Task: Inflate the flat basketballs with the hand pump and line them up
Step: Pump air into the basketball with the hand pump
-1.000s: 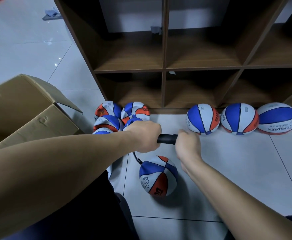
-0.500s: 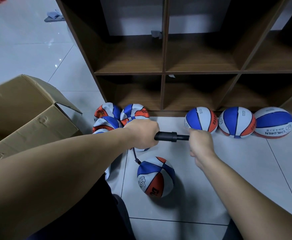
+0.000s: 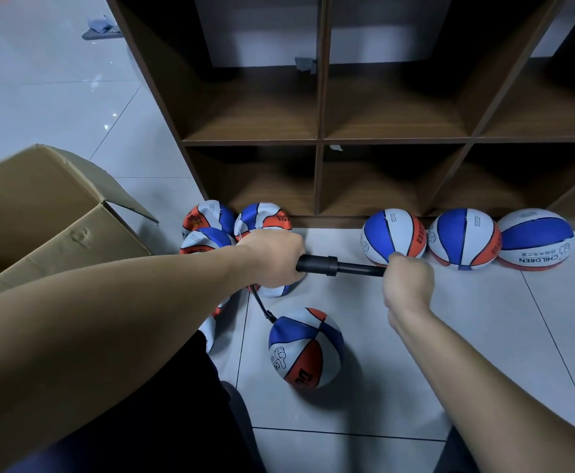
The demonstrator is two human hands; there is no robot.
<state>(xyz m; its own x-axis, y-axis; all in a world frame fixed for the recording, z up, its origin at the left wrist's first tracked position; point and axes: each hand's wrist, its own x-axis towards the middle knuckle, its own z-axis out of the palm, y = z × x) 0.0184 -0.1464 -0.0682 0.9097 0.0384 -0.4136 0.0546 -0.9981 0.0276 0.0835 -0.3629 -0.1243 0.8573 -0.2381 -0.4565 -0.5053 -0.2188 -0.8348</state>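
Observation:
A black hand pump (image 3: 330, 265) lies level between my hands above the floor. My left hand (image 3: 272, 257) grips its barrel; my right hand (image 3: 406, 281) grips the handle, hidden in the fist, with the rod drawn out. A thin black hose (image 3: 261, 304) runs from the pump down into a blue, white and orange basketball (image 3: 306, 349) on the tiles below. Three round basketballs (image 3: 463, 237) stand in a row against the shelf base at the right. Several flat basketballs (image 3: 207, 227) are heaped at the left, partly behind my left arm.
A brown wooden cubby shelf (image 3: 320, 141) fills the back. An open cardboard box (image 3: 50, 220) stands on the left. The floor is pale glossy tile (image 3: 467, 336). My dark-clothed legs sit at the bottom edge. A grey cloth (image 3: 100, 27) lies far back left.
My right hand has pulled the handle to the right, drawing the pump rod out. The left hand has kept the barrel in place.

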